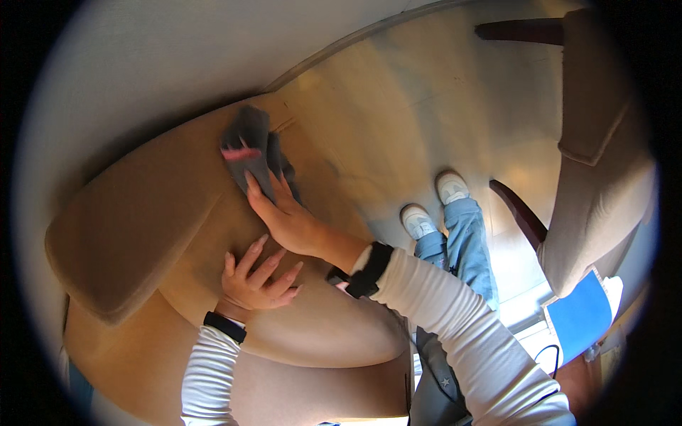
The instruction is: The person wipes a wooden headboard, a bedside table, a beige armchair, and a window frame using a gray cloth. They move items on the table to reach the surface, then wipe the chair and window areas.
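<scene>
A tan upholstered sofa or armchair fills the left and middle of the view, its rounded seat cushion (330,330) below my hands. My right hand (290,221) holds a dark grey cloth (248,133) with a pink strip against the upholstery, fingers stretched over it. The cloth is bunched and slightly blurred. With fingers spread and nothing in it, my left hand (258,282) lies on or just over the seat cushion. To its left rises a padded section (133,239), an armrest or a backrest. Each wrist wears a black band.
A pale wall (160,64) runs behind the seat. Legs in blue jeans (466,239) and light shoes stand on the tiled floor (394,122). At right are another upholstered seat (597,213) with dark legs, a blue panel (581,319) and a black cable (557,354).
</scene>
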The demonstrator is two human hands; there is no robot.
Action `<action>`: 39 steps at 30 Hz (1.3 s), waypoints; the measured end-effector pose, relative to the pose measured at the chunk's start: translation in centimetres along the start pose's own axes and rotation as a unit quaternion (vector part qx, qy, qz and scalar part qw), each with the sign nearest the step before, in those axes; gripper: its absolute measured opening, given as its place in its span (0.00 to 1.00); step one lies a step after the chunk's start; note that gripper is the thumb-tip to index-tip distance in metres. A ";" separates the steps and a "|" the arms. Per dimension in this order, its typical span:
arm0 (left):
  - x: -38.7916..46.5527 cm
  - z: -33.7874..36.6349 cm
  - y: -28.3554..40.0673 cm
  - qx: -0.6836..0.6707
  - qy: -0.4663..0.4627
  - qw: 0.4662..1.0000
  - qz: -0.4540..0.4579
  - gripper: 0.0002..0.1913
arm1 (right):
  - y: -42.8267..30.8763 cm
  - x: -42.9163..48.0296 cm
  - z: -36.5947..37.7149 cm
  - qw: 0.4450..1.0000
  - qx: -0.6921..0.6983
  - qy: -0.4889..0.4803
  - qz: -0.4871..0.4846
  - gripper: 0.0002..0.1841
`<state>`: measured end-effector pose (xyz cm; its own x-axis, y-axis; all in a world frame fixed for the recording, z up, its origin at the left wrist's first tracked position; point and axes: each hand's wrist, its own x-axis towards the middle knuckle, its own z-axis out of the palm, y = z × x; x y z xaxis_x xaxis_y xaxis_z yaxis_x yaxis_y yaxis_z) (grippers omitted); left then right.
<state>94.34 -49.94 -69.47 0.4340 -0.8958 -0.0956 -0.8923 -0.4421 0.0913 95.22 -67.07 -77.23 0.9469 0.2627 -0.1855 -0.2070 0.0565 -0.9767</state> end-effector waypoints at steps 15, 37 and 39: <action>-2.9 -3.2 5.8 -0.111 -0.052 0.950 -0.287 0.33 | -0.4 -3.1 0.8 1.000 -0.024 0.014 0.009 0.30; -2.2 -3.2 15.1 -0.024 -0.279 0.958 -0.056 0.33 | 4.2 -25.9 3.8 0.949 0.180 0.088 0.243 0.25; -1.1 -3.2 15.1 -0.011 -0.245 0.968 -0.060 0.33 | 4.1 -27.7 3.7 0.933 0.169 0.096 0.304 0.25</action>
<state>80.77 -55.74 -64.81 0.4182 -0.7113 -0.5649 -0.8342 -0.5468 0.0709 67.24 -70.51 -75.66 0.6489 0.1699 -0.7416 -0.7552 0.2619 -0.6008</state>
